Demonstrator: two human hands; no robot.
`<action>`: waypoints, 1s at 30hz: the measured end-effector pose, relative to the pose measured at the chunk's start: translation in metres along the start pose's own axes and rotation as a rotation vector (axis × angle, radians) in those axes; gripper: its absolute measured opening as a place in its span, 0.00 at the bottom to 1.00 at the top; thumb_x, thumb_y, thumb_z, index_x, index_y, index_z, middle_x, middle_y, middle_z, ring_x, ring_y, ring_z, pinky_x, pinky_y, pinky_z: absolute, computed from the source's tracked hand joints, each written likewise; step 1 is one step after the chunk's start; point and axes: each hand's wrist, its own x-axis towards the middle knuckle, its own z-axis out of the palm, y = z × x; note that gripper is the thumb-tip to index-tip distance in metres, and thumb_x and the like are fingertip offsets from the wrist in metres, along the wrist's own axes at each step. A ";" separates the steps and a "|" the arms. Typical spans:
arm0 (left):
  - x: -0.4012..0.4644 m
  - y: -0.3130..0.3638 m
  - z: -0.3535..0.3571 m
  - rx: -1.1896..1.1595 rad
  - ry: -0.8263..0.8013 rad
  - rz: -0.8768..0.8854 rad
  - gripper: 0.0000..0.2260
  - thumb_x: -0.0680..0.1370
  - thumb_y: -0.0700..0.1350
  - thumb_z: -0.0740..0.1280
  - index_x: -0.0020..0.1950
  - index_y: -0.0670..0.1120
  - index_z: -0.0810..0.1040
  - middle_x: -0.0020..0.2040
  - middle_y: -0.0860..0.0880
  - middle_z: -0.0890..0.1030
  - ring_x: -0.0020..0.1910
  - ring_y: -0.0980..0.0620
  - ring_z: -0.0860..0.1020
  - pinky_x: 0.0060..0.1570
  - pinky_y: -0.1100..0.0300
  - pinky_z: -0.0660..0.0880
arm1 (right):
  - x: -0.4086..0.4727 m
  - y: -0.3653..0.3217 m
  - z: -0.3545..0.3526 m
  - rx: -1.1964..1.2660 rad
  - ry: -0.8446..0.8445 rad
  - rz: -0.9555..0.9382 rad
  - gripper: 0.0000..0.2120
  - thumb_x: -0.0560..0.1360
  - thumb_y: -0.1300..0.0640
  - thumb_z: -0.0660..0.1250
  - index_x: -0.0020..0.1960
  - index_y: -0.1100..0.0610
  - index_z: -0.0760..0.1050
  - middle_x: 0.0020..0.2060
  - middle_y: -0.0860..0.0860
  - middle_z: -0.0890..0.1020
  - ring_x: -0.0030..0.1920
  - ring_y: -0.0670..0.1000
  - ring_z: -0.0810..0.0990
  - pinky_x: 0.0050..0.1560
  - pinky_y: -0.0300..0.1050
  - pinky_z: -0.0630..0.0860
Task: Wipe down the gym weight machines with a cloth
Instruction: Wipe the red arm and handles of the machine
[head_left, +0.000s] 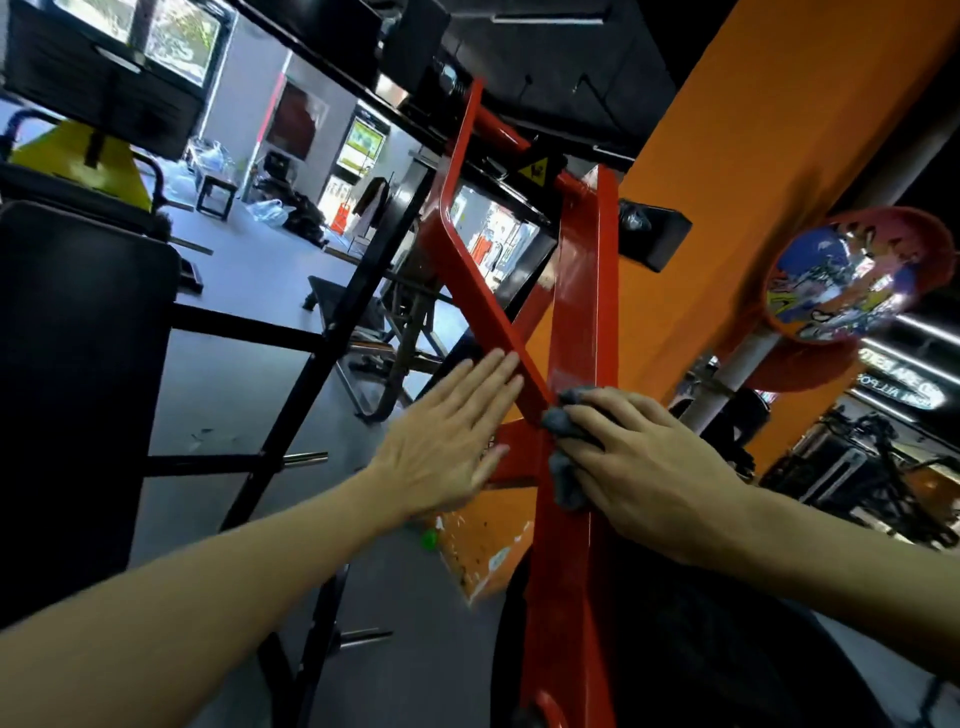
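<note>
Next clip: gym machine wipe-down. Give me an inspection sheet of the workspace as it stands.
Surface: red machine frame, glossy upright beam with a diagonal brace joining it.
Job's things: grey cloth, bunched against the upright beam.
Clutter: plastic bags on the floor far back; small green object on the floor.
Hands: right hand presses the cloth to the beam; left hand flat, fingers straight, on the brace.
Cables: nothing seen.
Surroundings: orange pillar, black pad, black rack, grey floor.

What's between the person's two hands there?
In the head view, the slanted red bar of the machine frame runs between the flat left hand and the right hand, which presses a grey cloth.
</note>
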 end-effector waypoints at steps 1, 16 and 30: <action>-0.012 0.011 0.011 -0.066 -0.027 -0.015 0.32 0.85 0.57 0.49 0.83 0.39 0.46 0.83 0.40 0.42 0.82 0.46 0.40 0.81 0.47 0.47 | -0.006 -0.008 0.000 0.007 -0.020 -0.025 0.20 0.82 0.48 0.53 0.63 0.53 0.79 0.66 0.52 0.78 0.73 0.58 0.69 0.73 0.55 0.62; -0.068 0.080 0.052 -0.785 -0.187 -0.208 0.38 0.78 0.38 0.60 0.83 0.48 0.43 0.83 0.54 0.40 0.81 0.57 0.41 0.79 0.62 0.47 | -0.015 -0.066 -0.010 -0.034 -0.513 -0.332 0.25 0.84 0.47 0.49 0.79 0.52 0.64 0.80 0.52 0.61 0.81 0.55 0.54 0.79 0.52 0.43; -0.093 0.051 0.065 -0.706 -0.367 -0.433 0.40 0.79 0.39 0.60 0.83 0.50 0.39 0.82 0.56 0.38 0.81 0.57 0.44 0.79 0.53 0.56 | 0.055 -0.050 0.044 -0.254 -0.201 0.007 0.28 0.81 0.50 0.23 0.76 0.34 0.46 0.79 0.37 0.56 0.80 0.42 0.40 0.76 0.41 0.32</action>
